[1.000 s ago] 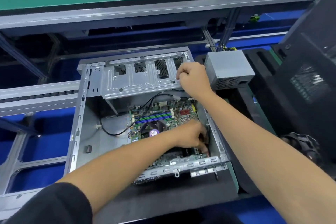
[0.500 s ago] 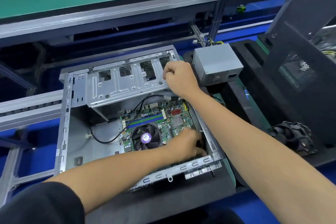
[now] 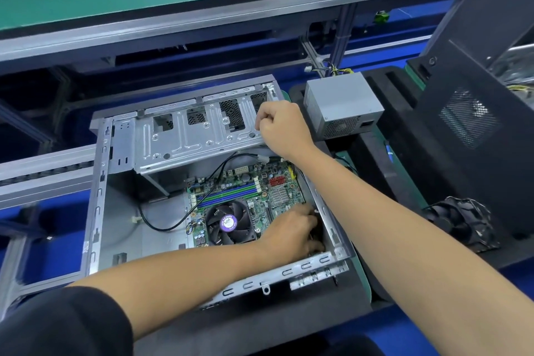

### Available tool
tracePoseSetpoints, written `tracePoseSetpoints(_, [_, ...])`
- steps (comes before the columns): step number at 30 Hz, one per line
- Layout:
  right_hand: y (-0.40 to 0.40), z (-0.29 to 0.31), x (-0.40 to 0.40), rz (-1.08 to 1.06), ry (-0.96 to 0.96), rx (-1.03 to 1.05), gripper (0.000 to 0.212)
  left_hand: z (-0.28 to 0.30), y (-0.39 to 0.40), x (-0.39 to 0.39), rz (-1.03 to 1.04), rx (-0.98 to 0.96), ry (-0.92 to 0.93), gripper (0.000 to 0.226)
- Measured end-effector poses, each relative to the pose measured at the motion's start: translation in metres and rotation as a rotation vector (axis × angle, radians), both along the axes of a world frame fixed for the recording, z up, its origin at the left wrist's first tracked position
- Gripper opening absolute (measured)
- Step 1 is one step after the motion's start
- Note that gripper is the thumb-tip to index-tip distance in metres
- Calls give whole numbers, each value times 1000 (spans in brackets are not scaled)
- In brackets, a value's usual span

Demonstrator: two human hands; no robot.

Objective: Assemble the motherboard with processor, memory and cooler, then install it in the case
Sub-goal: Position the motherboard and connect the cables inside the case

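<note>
**Seating the assembled board in the case**

Head view: The motherboard (image 3: 248,196) lay flat inside the open case (image 3: 98,205), pushed toward the case's right-hand wall, with the cooler (image 3: 229,222) already mounted on it and the blue and green memory slots (image 3: 228,192) just beyond the fan. The processor could not be seen and presumably sat under the cooler. A black cable (image 3: 170,225) looped across the bare case floor to the left of the board.

The left hand (image 3: 294,228) reached down into the near right corner of the case, its fingers curled against the board's edge beside the wall; whether it pinched the board, a screw or a connector could not be told, as the fingertips were hidden. The right hand (image 3: 281,124) was closed in a fist on the far right end of the drive cage (image 3: 199,136), gripping its edge, apparently to steady the case or hold the cage out of the way.

A grey power supply (image 3: 344,105) stood on the worktop just right of the case, not yet fitted, and a loose black fan (image 3: 459,222) lay further right.

By this reckoning the assembly step was done and installation was in hand: the board was being nudged into its final seat. The next move likely called for aligning the mounting holes with the standoffs, keeping the cable clear of the board, and then fastening it.
</note>
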State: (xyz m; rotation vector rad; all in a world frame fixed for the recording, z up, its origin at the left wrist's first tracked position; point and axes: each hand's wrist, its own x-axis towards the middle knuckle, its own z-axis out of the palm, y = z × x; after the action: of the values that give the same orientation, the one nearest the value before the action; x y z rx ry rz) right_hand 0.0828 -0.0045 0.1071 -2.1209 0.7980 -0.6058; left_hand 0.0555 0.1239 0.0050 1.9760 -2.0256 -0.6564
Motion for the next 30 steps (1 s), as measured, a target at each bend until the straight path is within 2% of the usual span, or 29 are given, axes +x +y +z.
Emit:
tracePoseSetpoints(4, [-1, 0, 1, 1, 2, 1, 27, 7, 1, 2, 81, -46, 128, 37])
tracePoseSetpoints(9, [-1, 0, 2, 2, 12, -6, 27, 12, -5, 10, 349, -71, 303, 25])
tracePoseSetpoints(13, [-1, -1, 1, 4, 15, -1, 27, 9, -5, 8, 330, -61, 371, 23])
tracePoseSetpoints(21, [-1, 0, 0, 11, 28, -12, 27, -1, 2, -1, 95, -110, 235, 34])
tracePoseSetpoints(25, [-2, 0, 1, 6, 40, -7, 27, -3, 3, -1, 28, -163, 106, 35])
tracePoseSetpoints(30, [-2, -1, 1, 5, 38, -6, 27, -5, 2, -1, 36, -112, 38, 46])
